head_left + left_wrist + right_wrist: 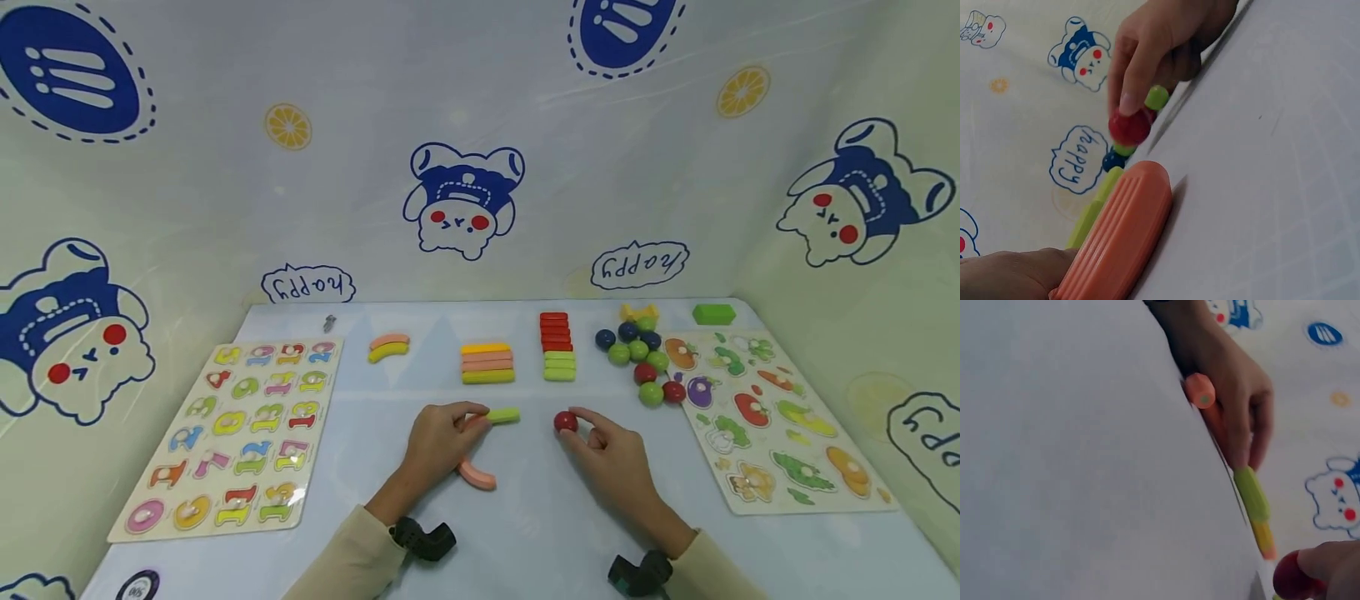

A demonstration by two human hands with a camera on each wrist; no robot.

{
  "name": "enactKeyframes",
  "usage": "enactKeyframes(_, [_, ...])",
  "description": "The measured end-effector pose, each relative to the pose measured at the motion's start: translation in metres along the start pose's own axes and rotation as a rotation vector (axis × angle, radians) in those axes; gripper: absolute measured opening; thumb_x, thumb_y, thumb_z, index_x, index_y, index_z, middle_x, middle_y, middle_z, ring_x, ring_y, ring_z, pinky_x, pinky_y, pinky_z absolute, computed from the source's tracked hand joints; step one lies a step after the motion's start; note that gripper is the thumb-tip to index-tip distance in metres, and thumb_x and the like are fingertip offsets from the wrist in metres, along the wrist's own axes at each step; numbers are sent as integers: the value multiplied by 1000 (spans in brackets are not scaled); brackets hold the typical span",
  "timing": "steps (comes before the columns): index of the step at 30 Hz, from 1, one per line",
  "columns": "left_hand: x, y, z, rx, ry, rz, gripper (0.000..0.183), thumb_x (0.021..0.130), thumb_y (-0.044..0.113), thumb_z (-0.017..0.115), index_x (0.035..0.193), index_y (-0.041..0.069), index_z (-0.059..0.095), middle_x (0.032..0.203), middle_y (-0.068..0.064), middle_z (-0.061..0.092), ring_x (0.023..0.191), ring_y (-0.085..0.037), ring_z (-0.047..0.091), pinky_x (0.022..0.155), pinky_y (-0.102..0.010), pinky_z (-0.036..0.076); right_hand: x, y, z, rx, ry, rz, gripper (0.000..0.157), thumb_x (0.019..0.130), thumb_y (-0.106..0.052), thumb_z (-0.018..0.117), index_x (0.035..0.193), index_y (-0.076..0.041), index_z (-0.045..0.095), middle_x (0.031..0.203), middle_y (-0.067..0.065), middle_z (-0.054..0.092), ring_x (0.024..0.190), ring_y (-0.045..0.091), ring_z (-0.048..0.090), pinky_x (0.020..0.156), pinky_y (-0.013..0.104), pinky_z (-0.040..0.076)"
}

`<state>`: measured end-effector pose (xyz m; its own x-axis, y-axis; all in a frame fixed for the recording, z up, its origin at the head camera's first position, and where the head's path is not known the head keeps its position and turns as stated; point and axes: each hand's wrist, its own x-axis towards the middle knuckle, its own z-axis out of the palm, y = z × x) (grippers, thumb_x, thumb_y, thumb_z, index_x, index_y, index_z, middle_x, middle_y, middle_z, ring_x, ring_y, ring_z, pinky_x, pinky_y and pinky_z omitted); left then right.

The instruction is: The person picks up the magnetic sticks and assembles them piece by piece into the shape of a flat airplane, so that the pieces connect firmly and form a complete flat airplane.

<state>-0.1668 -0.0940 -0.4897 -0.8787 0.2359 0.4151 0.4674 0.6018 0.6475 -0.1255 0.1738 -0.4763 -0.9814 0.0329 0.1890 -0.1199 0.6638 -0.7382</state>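
Note:
Near the middle of the table, my left hand (pixel 442 437) pinches one end of a short light green stick (pixel 506 415) between thumb and fingers. A curved salmon-pink piece (pixel 477 477) lies just below that hand, partly hidden by it; its ridged side (pixel 1125 231) fills the front of the left wrist view. To the right, my right hand (pixel 611 450) holds a shiny red ball (pixel 566 422) by thumb and fingertips. In the right wrist view the same red ball (pixel 1292 575) shows at the lower right corner. A gap separates the ball from the green stick.
Farther back lie rows of yellow, orange and pink sticks (pixel 487 365), a column of red and green sticks (pixel 557 343) and two curved pieces (pixel 388 348). Blue, green and red balls (pixel 648 395) cluster at right. A number board (pixel 318 433) and a vegetable board (pixel 817 504) flank the table.

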Motion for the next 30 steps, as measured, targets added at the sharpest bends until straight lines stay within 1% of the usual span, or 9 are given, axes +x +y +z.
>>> enactKeyframes(3, [1,1,1,-23,-7,-11,16,81,30,73,95,22,74,46,13,33,40,-2,26,39,-21,21,10,-8,9,6,-69,-27,42,82,-44,68,119,-25,63,50,-2,41,46,14,38,43,26,30])
enactKeyframes(6, [1,2,1,-47,-28,-26,16,81,29,74,95,21,74,47,13,34,41,-2,29,39,-21,23,17,-13,20,9,-107,-51,41,83,-40,69,121,-24,63,51,-3,40,46,13,38,42,25,30])
enactKeyframes(11, [3,1,-5,-56,-75,-48,17,81,30,73,96,21,74,47,11,34,41,-3,30,41,-21,24,24,-17,34,3,-96,-106,41,84,-38,69,122,-22,63,50,-4,41,45,12,38,41,25,29])
enactKeyframes(14, [4,0,-11,-36,-108,-69,16,82,32,72,96,24,74,46,11,35,41,-4,30,41,-21,24,24,-18,37,3,-88,-112,41,84,-39,69,121,-24,63,50,-5,41,44,12,38,41,25,29])
enactKeyframes(17, [6,-2,-19,-4,-136,-86,16,82,34,72,97,27,74,47,11,35,44,-4,32,42,-22,25,22,-19,37,-2,-110,-113,41,83,-43,68,121,-28,63,50,-6,41,44,11,38,41,25,29])
enactKeyframes(22, [10,-5,-32,44,-172,-102,14,79,34,75,93,31,74,49,11,38,48,-6,32,44,-23,25,21,-18,37,-38,-149,-186,38,83,-42,68,121,-35,62,50,-9,40,44,9,36,42,25,29])
enactKeyframes(25, [12,-6,-40,77,-219,-103,14,80,35,74,93,31,73,48,11,38,47,-5,33,44,-23,25,21,-18,37,-58,-147,-219,36,84,-39,69,119,-35,63,49,-10,38,44,8,36,42,24,28])
enactKeyframes(27, [13,-7,-44,103,-254,-109,14,81,35,73,94,31,73,48,10,38,47,-6,33,44,-23,26,21,-18,37,-66,-146,-226,34,84,-39,69,117,-34,64,49,-11,38,44,7,35,42,24,28])
enactKeyframes(30, [15,-7,-52,143,-291,-137,14,80,34,74,94,31,73,49,8,39,47,-8,36,45,-24,27,22,-17,37,-73,-150,-225,31,84,-37,69,114,-31,66,49,-11,38,43,7,36,42,24,28])
